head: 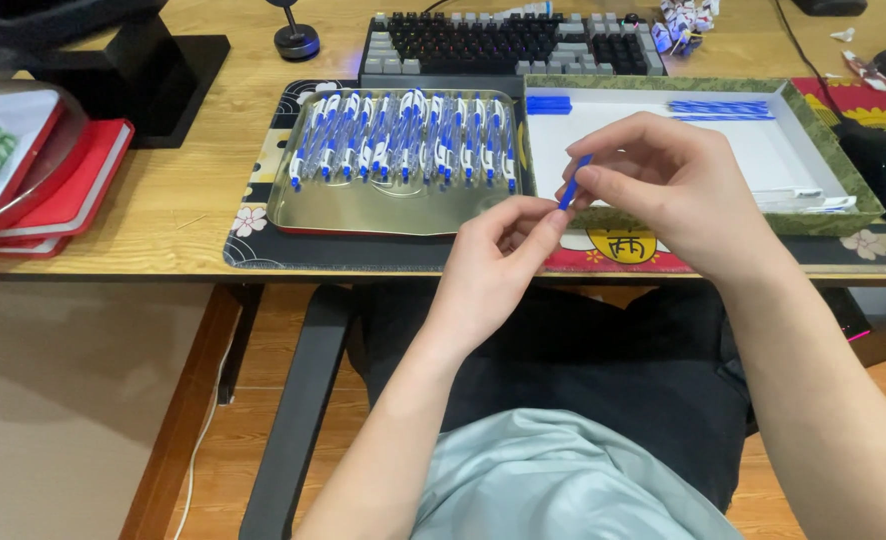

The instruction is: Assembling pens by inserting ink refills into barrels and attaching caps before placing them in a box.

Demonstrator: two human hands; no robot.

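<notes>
Small blue pen part (574, 181) pinched between right hand (663, 185) and left hand (498, 262) fingertips, long axis tilted, upper end up-right. Held above desk edge, just in front of green-rimmed box (843, 165); pen tray (363, 205) left.

Left forearm: bare, rises from the near centre toward the far right, wrist straight. Left hand (493, 262): palm turned up and inward, fingers curled, thumb and forefinger pinched together at the tip, meeting the right hand's fingertips.

Right forearm: bare, enters from the near right corner, runs to the far left. Right hand (663, 190): sits higher and farther than the left, back of hand facing up, knuckles bent, thumb and forefinger closed in a pinch on a small blue part (574, 183); remaining fingers folded loosely beneath.
</notes>
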